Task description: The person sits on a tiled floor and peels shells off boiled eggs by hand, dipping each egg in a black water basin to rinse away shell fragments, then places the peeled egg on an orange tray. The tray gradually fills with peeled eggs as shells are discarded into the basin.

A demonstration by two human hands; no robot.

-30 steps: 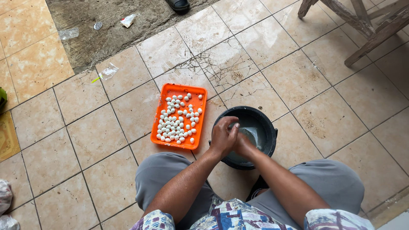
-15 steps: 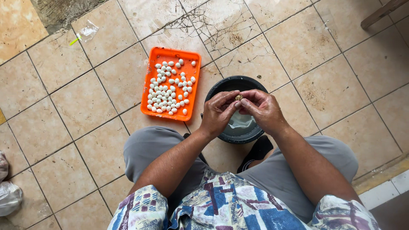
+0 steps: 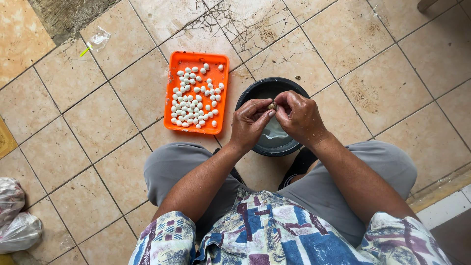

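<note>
My left hand point(image 3: 250, 122) and my right hand point(image 3: 300, 117) meet above a black bowl point(image 3: 255, 91) that stands on the tiled floor between my knees. Both pinch one small brownish egg point(image 3: 271, 105) between their fingertips. The bowl holds some pale water, mostly hidden by my hands. To its left lies an orange rectangular tray point(image 3: 181, 59) with several small white peeled eggs point(image 3: 194, 103) spread over it.
Cracked beige floor tiles point(image 3: 343, 44) surround me. A small clear plastic wrapper point(image 3: 98, 38) lies at the upper left near a patch of bare ground. Crumpled plastic bags point(image 3: 17, 221) sit at the lower left. A raised step edge point(image 3: 441, 196) runs at the lower right.
The view has tilted down and closer toward my lap. My hands stay together over the bowl, fingers working on the small egg.
</note>
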